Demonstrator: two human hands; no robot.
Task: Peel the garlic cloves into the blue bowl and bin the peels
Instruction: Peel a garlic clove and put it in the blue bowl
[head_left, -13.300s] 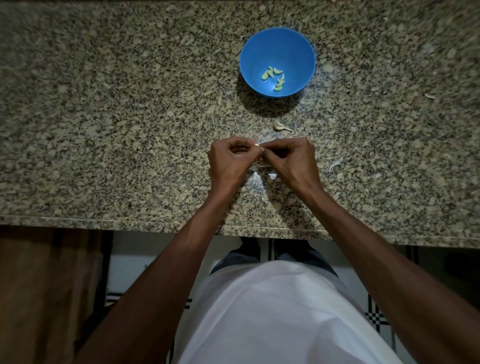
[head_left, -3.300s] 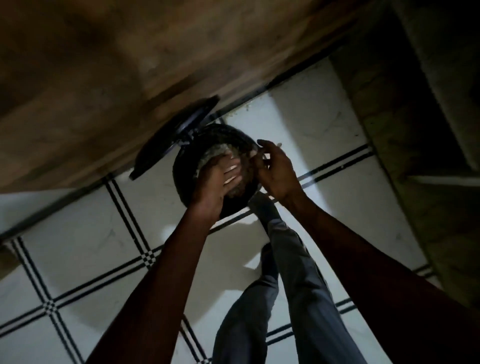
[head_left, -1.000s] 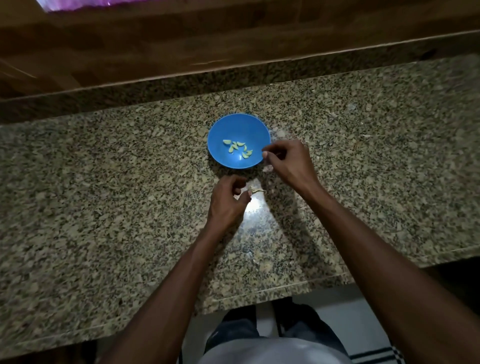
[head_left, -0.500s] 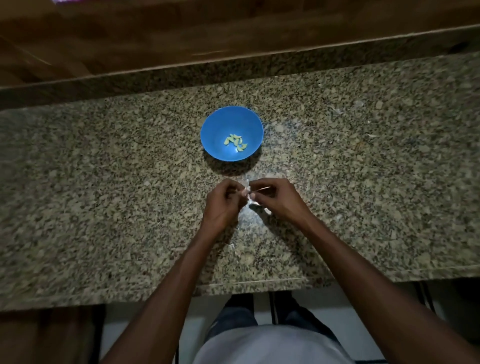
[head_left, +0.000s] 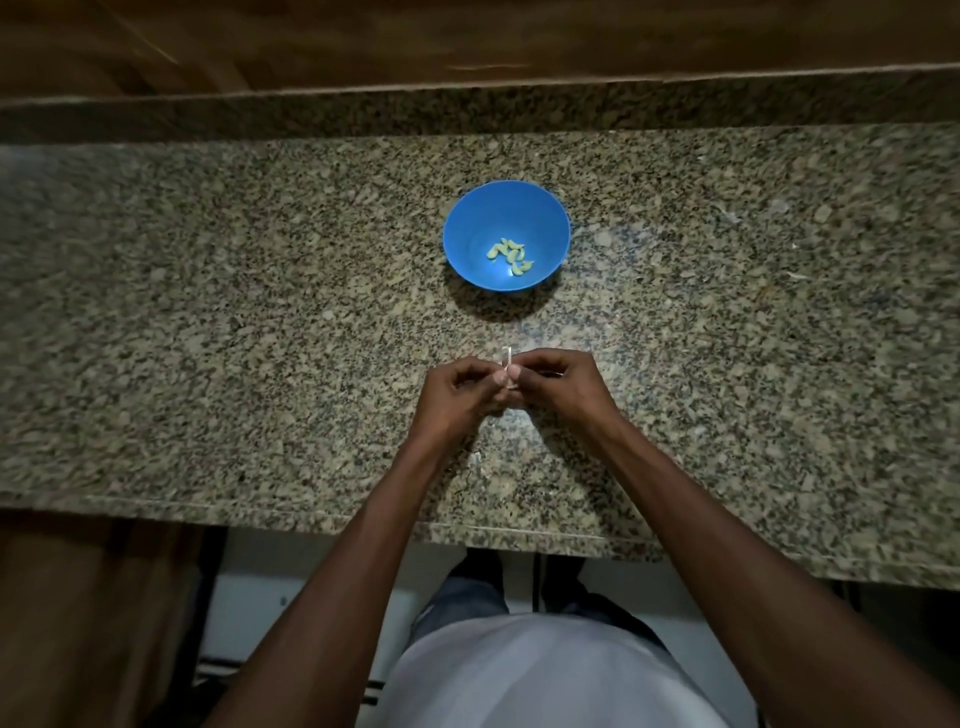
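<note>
The speckled granite counter (head_left: 208, 312) ran the full width of the room in front of the person, with a wooden wall panel (head_left: 467, 36) behind it. The blue bowl (head_left: 470, 228) stood upright toward the back of the counter, well apart from the hands, and a small pile of peeled garlic cloves (head_left: 510, 256) lay at its bottom. Nearer the front edge, the left hand (head_left: 457, 397) and right hand (head_left: 558, 387) met with fingers curled, thumbs touching. Both pinched 1 unpeeled garlic clove (head_left: 510, 364) between them just above the counter, a pale strip of its skin sticking up past the fingertips. A few scraps of peel (head_left: 795, 276) lay scattered off to the right.
</note>
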